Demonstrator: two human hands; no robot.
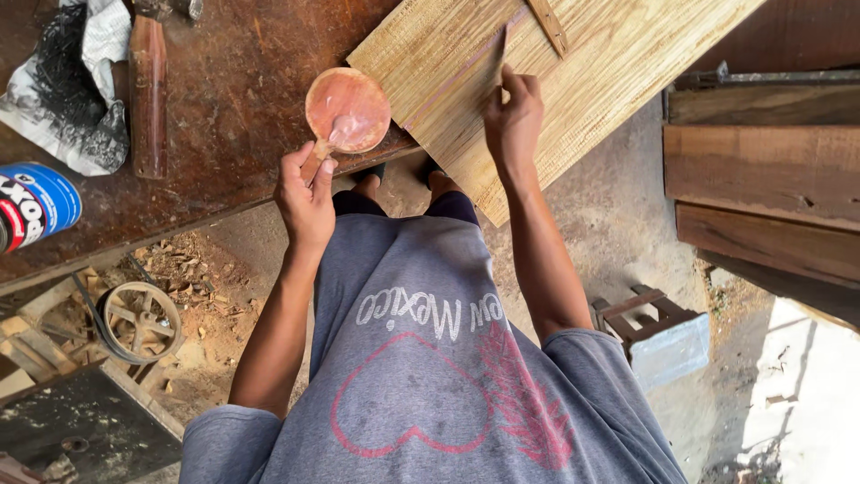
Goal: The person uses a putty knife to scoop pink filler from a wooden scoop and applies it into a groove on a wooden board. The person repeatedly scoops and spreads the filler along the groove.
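Note:
My left hand (pixel 305 193) grips the short handle of a round reddish wooden paddle (pixel 348 109) that carries a smear of pink paste. It hovers at the front edge of the dark workbench (pixel 233 99). My right hand (pixel 512 116) pinches a thin flat blade (pixel 502 56) and presses it against a pale wood board (pixel 609 63). The board lies slanted over the bench corner. A pinkish streak of paste runs along the board beside the blade. A narrow wooden strip (pixel 548 25) lies on the board above my right hand.
On the bench lie a blue can (pixel 36 204), crumpled paper with dark stuff (pixel 67 85) and a reddish wooden block (pixel 148 94). A pulley wheel with a belt (pixel 139 321) sits among shavings on the floor. Dark planks (pixel 761 188) are stacked at the right, with a small stool (pixel 658 327) below.

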